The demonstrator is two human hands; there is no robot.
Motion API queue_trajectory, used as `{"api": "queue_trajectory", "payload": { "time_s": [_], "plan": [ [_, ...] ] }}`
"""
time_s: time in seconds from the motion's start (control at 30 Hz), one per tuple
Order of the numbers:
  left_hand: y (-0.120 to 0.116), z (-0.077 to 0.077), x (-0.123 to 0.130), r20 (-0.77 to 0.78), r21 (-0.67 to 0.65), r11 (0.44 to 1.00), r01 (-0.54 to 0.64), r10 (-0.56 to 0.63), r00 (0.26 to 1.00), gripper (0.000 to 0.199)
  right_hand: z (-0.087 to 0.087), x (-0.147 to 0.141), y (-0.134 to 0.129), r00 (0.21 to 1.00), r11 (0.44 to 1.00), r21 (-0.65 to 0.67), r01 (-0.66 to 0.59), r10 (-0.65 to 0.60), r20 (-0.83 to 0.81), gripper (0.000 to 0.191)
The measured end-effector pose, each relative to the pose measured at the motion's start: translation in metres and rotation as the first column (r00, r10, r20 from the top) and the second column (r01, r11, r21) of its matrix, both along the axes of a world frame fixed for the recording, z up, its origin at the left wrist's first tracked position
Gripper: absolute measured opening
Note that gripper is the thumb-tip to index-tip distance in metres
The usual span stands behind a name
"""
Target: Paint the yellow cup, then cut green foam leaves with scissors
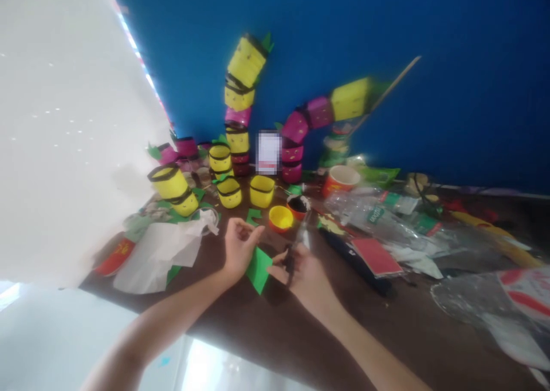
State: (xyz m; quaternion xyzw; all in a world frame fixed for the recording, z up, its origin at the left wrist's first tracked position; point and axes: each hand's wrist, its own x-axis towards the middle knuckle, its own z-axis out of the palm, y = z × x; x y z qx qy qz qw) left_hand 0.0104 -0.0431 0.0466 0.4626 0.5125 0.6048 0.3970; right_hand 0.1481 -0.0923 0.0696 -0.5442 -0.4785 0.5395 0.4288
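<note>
My left hand (241, 247) is closed on a bright green sheet (260, 272), paper or felt, pinched near its upper edge. My right hand (307, 276) grips a pair of scissors (290, 260) with dark handles, its fingers at the loops and the blades pointing away from me, blurred. The right fingertips come close to the sheet's right edge; whether they touch it I cannot tell. Just beyond the hands lie a green cut scrap (254, 216), a small yellow cup (281, 218) and a dark-filled cup (298, 206).
Yellow cups with black bands (262, 191) line the back, with stacked cups (238, 139) leaning against the blue wall. At left are white sheets (157, 256) and a red cup (116, 256). Plastic bottles (378, 213), a red pad (377, 257) and clear wrapping (468, 305) crowd the right.
</note>
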Motion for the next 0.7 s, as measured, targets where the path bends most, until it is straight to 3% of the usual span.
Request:
{"api": "queue_trajectory", "payload": {
  "time_s": [0.1, 0.23, 0.33, 0.4, 0.5, 0.6, 0.7],
  "plan": [
    [-0.002, 0.004, 0.0, 0.014, -0.013, 0.999, 0.049, -0.049, 0.999, 0.029, 0.001, -0.002, 0.004, 0.999, 0.999, 0.008, 0.044, -0.044, -0.014, 0.041],
    [-0.007, 0.01, 0.0, 0.147, 0.002, 0.933, 0.359, -0.355, 0.923, 0.024, 0.012, 0.021, 0.019, 0.995, 0.995, 0.034, 0.089, -0.087, -0.053, 0.039],
    [-0.01, 0.008, 0.001, 0.088, -0.035, 0.885, 0.464, -0.46, 0.884, 0.03, 0.018, 0.037, 0.029, 0.994, 0.993, 0.044, 0.112, -0.112, -0.002, 0.045],
    [-0.011, 0.005, 0.002, 0.02, -0.053, 0.909, 0.414, -0.414, 0.91, 0.025, 0.017, 0.041, 0.031, 0.986, 0.987, 0.02, 0.16, -0.161, 0.048, 0.049],
    [-0.007, 0.0, 0.001, -0.053, -0.04, 0.974, 0.224, -0.226, 0.973, 0.02, 0.01, 0.043, 0.028, 0.972, 0.973, 0.017, 0.231, -0.232, 0.047, 0.05],
    [-0.002, -0.004, -0.004, -0.058, 0.031, 0.995, 0.1, -0.098, 0.993, 0.012, 0.003, 0.045, 0.018, 0.998, 0.998, -0.033, 0.053, -0.054, -0.023, 0.05],
    [0.0, -0.006, -0.008, -0.053, 0.07, 0.993, 0.098, -0.095, 0.994, 0.012, -0.003, 0.047, 0.007, 0.987, 0.984, -0.082, -0.156, 0.152, -0.059, 0.053]
  ]
}}
